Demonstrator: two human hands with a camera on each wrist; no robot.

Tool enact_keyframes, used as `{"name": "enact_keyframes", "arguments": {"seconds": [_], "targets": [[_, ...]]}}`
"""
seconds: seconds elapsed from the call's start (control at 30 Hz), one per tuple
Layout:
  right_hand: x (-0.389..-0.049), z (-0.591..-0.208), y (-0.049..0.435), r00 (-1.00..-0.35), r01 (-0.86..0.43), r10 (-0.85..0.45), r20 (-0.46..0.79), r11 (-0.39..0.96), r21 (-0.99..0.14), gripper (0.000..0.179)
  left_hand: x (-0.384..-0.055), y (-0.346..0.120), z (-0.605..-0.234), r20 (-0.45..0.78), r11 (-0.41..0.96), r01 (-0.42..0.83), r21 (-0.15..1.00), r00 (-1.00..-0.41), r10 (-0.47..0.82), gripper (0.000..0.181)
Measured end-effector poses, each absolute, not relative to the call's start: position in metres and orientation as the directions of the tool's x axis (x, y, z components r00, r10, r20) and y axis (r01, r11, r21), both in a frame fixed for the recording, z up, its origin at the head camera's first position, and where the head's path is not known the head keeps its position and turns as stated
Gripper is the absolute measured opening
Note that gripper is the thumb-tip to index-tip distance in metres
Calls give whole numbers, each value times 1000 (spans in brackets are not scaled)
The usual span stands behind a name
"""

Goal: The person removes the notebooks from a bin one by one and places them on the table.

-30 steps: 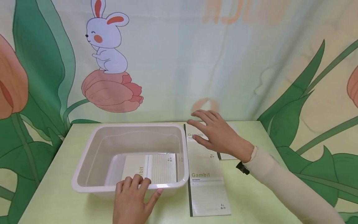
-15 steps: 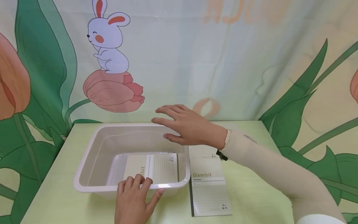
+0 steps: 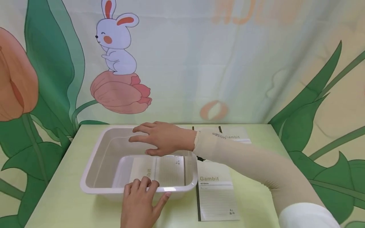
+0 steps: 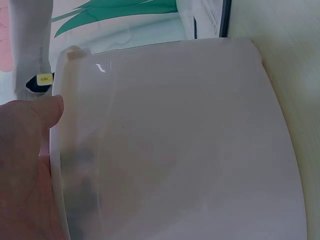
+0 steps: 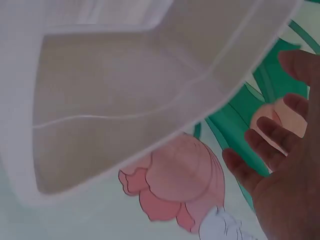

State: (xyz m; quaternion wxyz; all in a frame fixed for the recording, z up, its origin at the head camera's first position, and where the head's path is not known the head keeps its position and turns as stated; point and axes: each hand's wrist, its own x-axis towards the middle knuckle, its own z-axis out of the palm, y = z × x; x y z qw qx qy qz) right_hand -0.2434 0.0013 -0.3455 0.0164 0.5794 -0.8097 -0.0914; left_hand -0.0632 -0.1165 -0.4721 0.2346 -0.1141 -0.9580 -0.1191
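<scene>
My left hand (image 3: pixel 141 202) grips the near rim of an off-white plastic basin (image 3: pixel 98 190), fingers over the edge and thumb outside. In the left wrist view the thumb lies along the rim beside the basin's wall (image 4: pixel 175 140). A Gambit notebook (image 3: pixel 170 172) lies flat inside on the basin's floor, partly behind the left fingers. Above the basin's far part hovers my right hand (image 3: pixel 163 138), fingers spread and holding nothing. The right wrist view shows that hand's palm (image 5: pixel 285 205) apart from the basin.
Right of the basin lies another Gambit notebook (image 3: pixel 218 202) with a dark spine. Farther back are more notebooks, one (image 3: pixel 236 136) partly behind the right sleeve (image 3: pixel 236 155). A curtain (image 3: pixel 182 63) printed with a rabbit and tulips hangs behind the light green table (image 3: pixel 256 190).
My right hand has moved left from above the back notebooks to over the basin, then lowered somewhat. My left hand stays on the rim. The head view has shifted slightly.
</scene>
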Motion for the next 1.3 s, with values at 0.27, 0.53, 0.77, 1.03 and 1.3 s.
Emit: {"name": "enact_keyframes", "arguments": {"seconds": [0.27,0.53,0.77,1.03,1.3], "targets": [[-252,-383,-29,-286,-924,-932,-225,206,322,62,-64,-116,-474,499,942,284,177,-851,162,44],[-267,-402,-48,-301,-934,-901,-313,213,286,62,-64,-117,-473,492,943,286,168,-854,171,44],[-277,-431,-63,-316,-933,-867,-384,211,291,60,-64,-118,-473,488,947,279,159,-856,171,45],[-276,-463,-68,-265,-940,-874,-408,140,311,52,-65,-117,-473,481,952,270,145,-860,170,45],[-268,-486,-72,-248,-964,-826,-507,158,214,59,-64,-117,-471,443,956,258,138,-880,173,45]]}}
